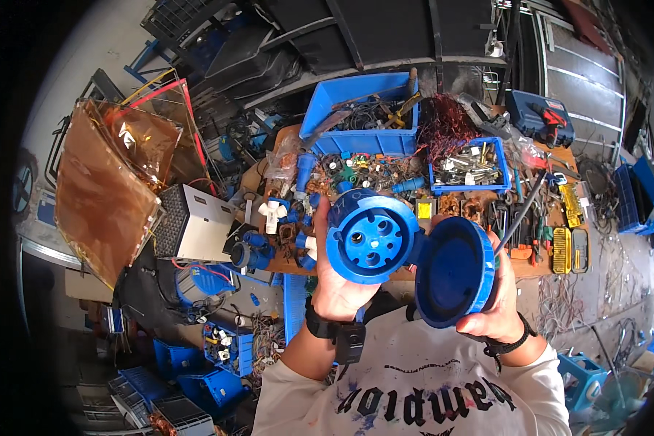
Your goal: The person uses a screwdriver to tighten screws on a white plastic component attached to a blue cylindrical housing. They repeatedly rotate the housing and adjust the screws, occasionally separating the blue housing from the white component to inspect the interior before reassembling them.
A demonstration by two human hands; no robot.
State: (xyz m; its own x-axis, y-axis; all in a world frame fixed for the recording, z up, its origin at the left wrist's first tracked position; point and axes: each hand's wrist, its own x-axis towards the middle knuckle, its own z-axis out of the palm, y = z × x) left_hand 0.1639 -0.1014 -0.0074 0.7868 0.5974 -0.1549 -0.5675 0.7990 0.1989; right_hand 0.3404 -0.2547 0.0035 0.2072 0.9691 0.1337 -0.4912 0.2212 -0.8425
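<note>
My left hand (339, 296) is closed round the body of a large blue industrial socket (371, 242), its round face with several holes turned up. Joined to it by a hinge, the round blue lid (450, 270) stands swung open on the right. My right hand (500, 309) grips that lid by its outer edge. A long thin metal rod (522, 211), like a screwdriver shaft, sticks up from behind the right hand's fingers; its lower end is hidden.
Behind my hands lies a cluttered workbench with a large blue bin (361, 144), a smaller blue tray (470, 166) of metal parts, loose plugs and hand tools. A red drill rests on a blue case (541, 120). On the left stands a white box (194, 225); blue crates (214, 389) sit below.
</note>
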